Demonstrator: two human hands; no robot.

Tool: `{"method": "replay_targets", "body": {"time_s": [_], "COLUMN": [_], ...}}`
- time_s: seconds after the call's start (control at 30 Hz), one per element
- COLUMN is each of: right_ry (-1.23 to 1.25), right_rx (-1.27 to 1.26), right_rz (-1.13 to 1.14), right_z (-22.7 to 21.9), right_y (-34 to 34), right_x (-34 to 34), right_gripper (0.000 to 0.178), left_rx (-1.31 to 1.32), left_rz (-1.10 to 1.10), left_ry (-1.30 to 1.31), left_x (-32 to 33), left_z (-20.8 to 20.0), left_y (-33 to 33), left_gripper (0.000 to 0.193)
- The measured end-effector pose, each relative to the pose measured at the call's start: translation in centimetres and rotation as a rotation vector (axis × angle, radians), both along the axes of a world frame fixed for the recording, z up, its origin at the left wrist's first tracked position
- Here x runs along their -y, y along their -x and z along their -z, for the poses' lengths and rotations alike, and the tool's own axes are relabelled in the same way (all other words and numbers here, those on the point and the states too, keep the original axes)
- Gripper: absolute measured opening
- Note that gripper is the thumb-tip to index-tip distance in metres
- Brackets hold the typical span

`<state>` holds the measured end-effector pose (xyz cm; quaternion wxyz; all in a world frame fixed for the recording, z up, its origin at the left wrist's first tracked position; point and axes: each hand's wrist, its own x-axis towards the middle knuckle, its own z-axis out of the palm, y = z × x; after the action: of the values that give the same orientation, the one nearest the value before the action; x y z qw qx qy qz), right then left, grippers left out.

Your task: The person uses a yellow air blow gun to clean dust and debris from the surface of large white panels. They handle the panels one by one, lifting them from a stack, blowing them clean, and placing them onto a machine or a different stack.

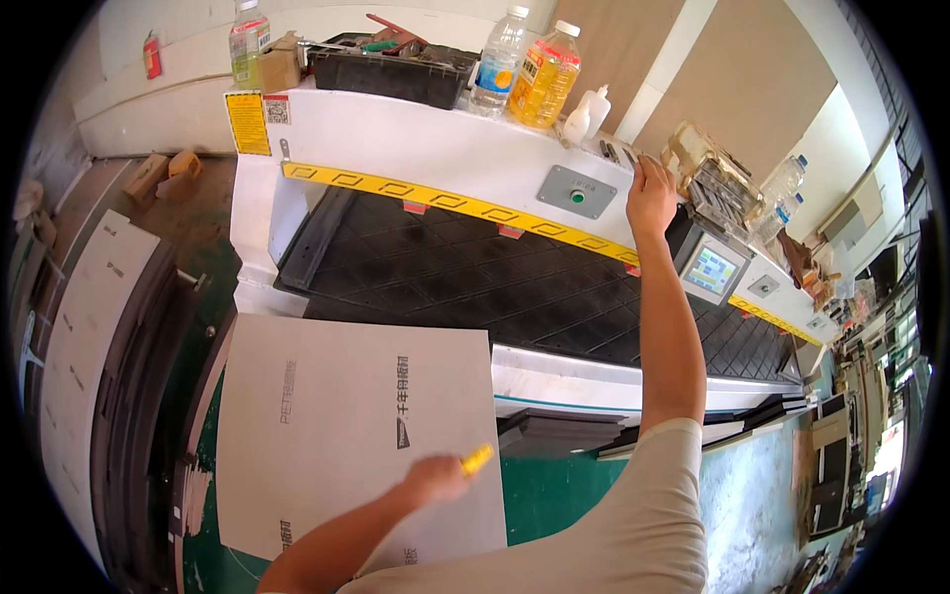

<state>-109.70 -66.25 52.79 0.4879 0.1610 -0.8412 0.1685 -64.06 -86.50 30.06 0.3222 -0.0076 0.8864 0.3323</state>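
Observation:
My left hand (435, 481) is closed around a small yellow tool (478, 458), which sticks out beyond the fingers. Motion blurs it, so its exact kind is not clear. Below that hand is a large pale board (346, 396) with dark print. My right arm reaches up to the white beam of a machine (396, 129), where my right hand (653, 196) rests on the top edge with its fingers stretched over it. Close to those fingertips lie several small dark slim items (610, 151); I see nothing held in this hand.
Along the beam stand a black tool tray (391, 77), a water bottle (498, 61), a bottle of yellow liquid (544, 77) and white squeeze bottles (588, 115). A touchscreen (712, 268) and green button (578, 197) face me. Stacked boards (124, 346) lean at left; the machine's dark bed (445, 262) lies ahead.

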Motion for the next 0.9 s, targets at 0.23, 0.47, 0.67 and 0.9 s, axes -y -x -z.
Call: {"method": "replay_targets", "body": {"time_s": [0.23,0.47,0.67,0.9], "right_ry": [-0.164,0.603,1.373,1.731], "right_rx": [0.255,1.379,2.021,1.943], "right_rz": [0.256,-1.222,-1.115,-1.175], "right_z": [-1.9,28.2,27.6,28.9], "right_y": [2.3,-33.9,-58.5,-58.3], "right_x": [0.0,17.6,27.4,29.5], "right_gripper": [0.058,0.054,0.076,0.088], "left_rx": [0.166,-0.081,-0.362,-0.206], "left_rz": [-0.401,-1.532,-1.425,-1.166], "left_ry": [-0.435,-0.917,-0.818,-0.516], "left_x": [4.7,14.2,13.8,23.1], "left_z": [4.1,1.6,4.5,2.2], "left_y": [-3.9,-7.2,-17.0,-30.9], "left_gripper": [0.054,0.068,0.067,0.05]}}
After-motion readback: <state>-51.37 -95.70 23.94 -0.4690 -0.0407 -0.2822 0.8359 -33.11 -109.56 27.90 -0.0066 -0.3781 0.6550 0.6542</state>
